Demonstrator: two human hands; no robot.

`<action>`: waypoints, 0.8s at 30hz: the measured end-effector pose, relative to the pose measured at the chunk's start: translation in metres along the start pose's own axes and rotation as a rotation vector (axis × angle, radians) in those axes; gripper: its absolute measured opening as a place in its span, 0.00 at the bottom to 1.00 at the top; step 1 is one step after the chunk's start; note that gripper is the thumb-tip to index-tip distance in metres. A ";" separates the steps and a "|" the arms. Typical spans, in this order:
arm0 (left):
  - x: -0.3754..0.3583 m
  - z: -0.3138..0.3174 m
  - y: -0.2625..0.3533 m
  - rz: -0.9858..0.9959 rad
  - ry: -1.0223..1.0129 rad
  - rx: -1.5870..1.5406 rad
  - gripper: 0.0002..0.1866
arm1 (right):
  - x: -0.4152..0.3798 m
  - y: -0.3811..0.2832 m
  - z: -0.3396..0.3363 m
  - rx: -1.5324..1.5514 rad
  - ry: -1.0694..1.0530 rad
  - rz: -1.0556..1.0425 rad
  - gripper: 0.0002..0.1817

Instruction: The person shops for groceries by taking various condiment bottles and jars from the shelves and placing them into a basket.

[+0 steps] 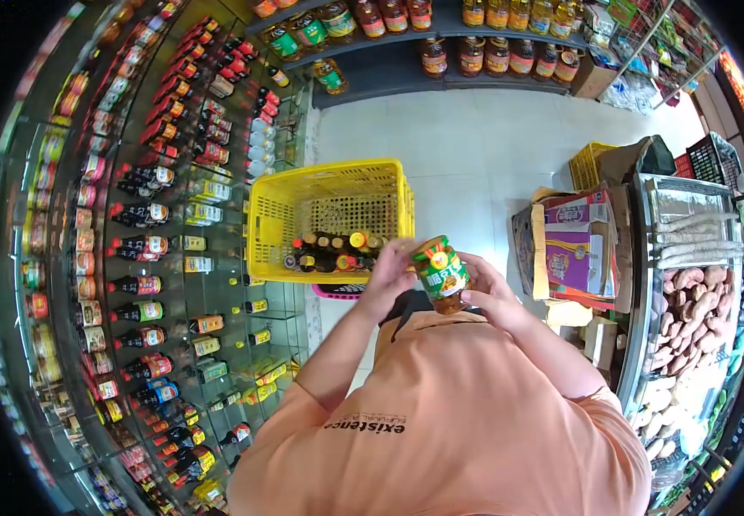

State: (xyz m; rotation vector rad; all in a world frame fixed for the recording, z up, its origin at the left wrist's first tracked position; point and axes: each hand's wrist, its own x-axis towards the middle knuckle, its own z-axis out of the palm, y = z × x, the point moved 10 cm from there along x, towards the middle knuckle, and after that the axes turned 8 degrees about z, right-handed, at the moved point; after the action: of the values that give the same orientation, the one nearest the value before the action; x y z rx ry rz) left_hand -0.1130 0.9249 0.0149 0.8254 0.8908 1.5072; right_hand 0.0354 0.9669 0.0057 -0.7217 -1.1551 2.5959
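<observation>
A glass jar (442,277) with a green lid and a green label with white characters is held tilted in front of my chest. My right hand (494,297) grips it from the right, with the thumb near its base. On the other side, my left hand (392,268) is closed at the jar's edge near the lid, its fingertips slightly blurred and partly hidden. Just beyond my left hand stands a yellow plastic crate (331,176). Several dark bottles with caps (325,260) stand inside the crate along its near side.
Glass shelves (217,297) full of sauce bottles line the left. Large oil bottles (497,58) fill a dark rack at the back. Cardboard boxes (574,249) stand to the right, beside a stand of root vegetables (690,314). Something pink (338,291) shows beneath the crate.
</observation>
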 end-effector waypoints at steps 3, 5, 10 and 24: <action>0.043 0.011 0.016 -0.081 -0.085 0.013 0.48 | 0.004 -0.002 -0.027 -0.002 -0.032 0.033 0.38; 0.060 0.023 -0.004 -0.359 -0.356 0.327 0.52 | 0.011 -0.010 -0.038 0.027 -0.037 0.073 0.37; 0.117 -0.029 0.000 -0.317 -0.253 0.404 0.44 | 0.062 -0.038 -0.080 -0.040 0.057 0.078 0.32; 0.137 -0.391 -0.110 -0.754 0.631 1.277 0.38 | 0.060 0.078 -0.434 -0.444 0.728 0.632 0.17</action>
State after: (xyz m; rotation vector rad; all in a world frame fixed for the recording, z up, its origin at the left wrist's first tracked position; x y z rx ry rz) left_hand -0.4211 1.0347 -0.2620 0.6851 2.4082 0.3593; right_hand 0.2073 1.2144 -0.3215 -2.1936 -1.3827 2.0791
